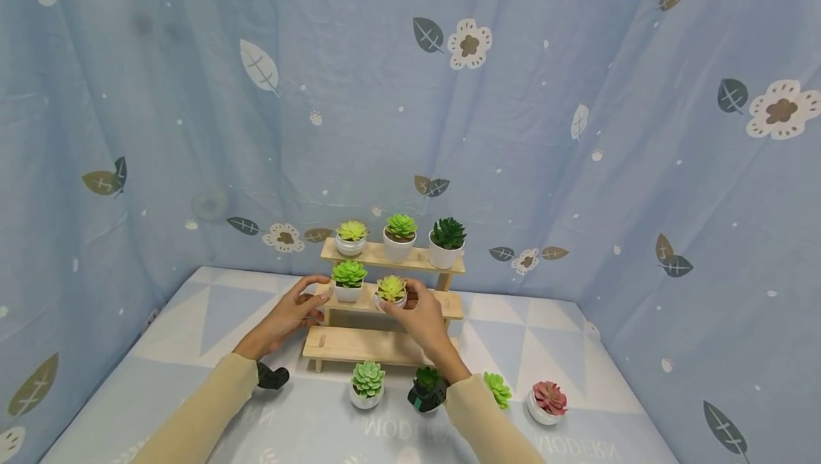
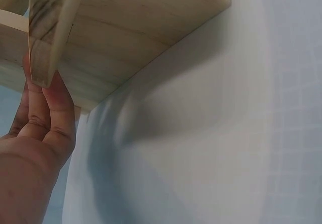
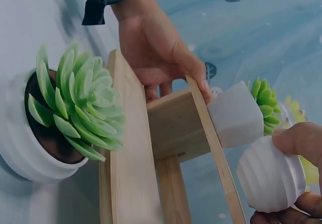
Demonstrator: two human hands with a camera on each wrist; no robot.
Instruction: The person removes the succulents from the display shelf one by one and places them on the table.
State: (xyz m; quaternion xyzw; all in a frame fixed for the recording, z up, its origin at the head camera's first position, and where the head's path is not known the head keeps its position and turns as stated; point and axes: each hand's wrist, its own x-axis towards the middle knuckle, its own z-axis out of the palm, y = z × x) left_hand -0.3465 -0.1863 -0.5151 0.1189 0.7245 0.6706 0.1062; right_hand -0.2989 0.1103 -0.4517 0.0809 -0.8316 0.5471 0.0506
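Note:
My right hand (image 1: 420,314) holds a ribbed white pot with a yellow-green succulent (image 1: 391,289) at the middle step of the wooden plant stand (image 1: 372,345). In the right wrist view, its thumb and fingers grip that round pot (image 3: 271,173). My left hand (image 1: 291,314) pinches the left end of the middle step, thumb above and fingers beneath; the left wrist view shows its fingers (image 2: 60,113) against the wood. Beside it on that step stands a bright green succulent in a squarish white pot (image 1: 348,281).
The top step carries a yellow-green succulent (image 1: 351,237), a green one (image 1: 400,236) and a dark green one (image 1: 447,242). On the table before the stand are a pale green succulent (image 1: 368,384), a partly hidden dark one (image 1: 426,378), a bright green one (image 1: 497,389) and a red one (image 1: 547,402).

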